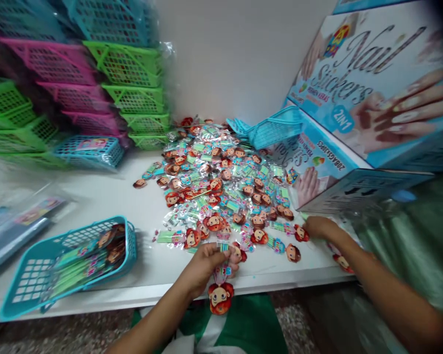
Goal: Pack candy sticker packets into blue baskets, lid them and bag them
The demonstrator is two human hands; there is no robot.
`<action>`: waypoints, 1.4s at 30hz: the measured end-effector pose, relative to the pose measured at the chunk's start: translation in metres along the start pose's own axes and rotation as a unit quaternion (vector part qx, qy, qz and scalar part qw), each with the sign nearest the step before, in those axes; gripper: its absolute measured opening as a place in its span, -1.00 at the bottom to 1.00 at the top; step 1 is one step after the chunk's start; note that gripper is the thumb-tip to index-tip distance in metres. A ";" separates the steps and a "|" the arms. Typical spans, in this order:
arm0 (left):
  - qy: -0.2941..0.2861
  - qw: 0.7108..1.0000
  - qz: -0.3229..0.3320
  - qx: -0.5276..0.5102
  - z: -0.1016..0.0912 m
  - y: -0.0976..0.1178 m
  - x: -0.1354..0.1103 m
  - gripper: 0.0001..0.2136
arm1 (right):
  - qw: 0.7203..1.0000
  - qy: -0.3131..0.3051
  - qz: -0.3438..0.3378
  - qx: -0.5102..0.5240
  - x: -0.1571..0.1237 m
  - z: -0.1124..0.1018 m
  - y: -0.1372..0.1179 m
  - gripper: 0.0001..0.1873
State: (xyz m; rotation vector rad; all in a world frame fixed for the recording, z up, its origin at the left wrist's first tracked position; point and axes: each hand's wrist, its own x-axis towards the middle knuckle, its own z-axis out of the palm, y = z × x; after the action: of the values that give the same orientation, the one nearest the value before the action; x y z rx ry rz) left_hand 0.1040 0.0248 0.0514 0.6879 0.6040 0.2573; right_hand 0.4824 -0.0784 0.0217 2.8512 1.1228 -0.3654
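My left hand (210,265) is closed around a small clear packet with a cartoon doll's head (221,298), which hangs head-down over the table's front edge. A second red-haired packet (239,252) shows right at its fingertips. To the right, my right hand (319,227) is curled low by the edge of the pile; something pale green shows at its fingers, too blurred to name. A heap of similar doll-head packets (225,191), holding green sticks, spreads between and behind my hands. Left of them stands a blue plastic basket (27,280) with several packets (84,260) inside.
Stacked pink (55,64) and green baskets (129,64) in clear wrap stand at the back left. Nail sticker boxes (384,73) rise at the right, with loose blue baskets (276,127) beside them. Plastic-wrapped goods (22,236) lie on the left. Another packet (342,263) sits under my right forearm.
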 end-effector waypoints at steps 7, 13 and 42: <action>-0.023 0.999 -0.023 0.015 -0.005 0.000 0.000 -0.76 | 0.976 -0.011 -0.137 0.167 -0.060 -0.021 -0.061 -0.68; -0.027 0.999 0.000 0.041 -0.006 -0.004 -0.001 -0.80 | 0.794 -0.140 -0.177 0.565 -0.119 -0.021 -0.151 -0.63; -0.044 0.985 0.052 0.161 -0.008 0.005 -0.011 -0.74 | 0.822 -0.117 -0.264 0.490 -0.160 -0.025 -0.200 -0.59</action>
State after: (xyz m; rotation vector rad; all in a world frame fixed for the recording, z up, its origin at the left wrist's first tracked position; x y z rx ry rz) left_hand 0.0897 0.0278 0.0543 1.0401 0.5307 0.2278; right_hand 0.2384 -0.0342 0.0911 2.9254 2.1235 -1.7255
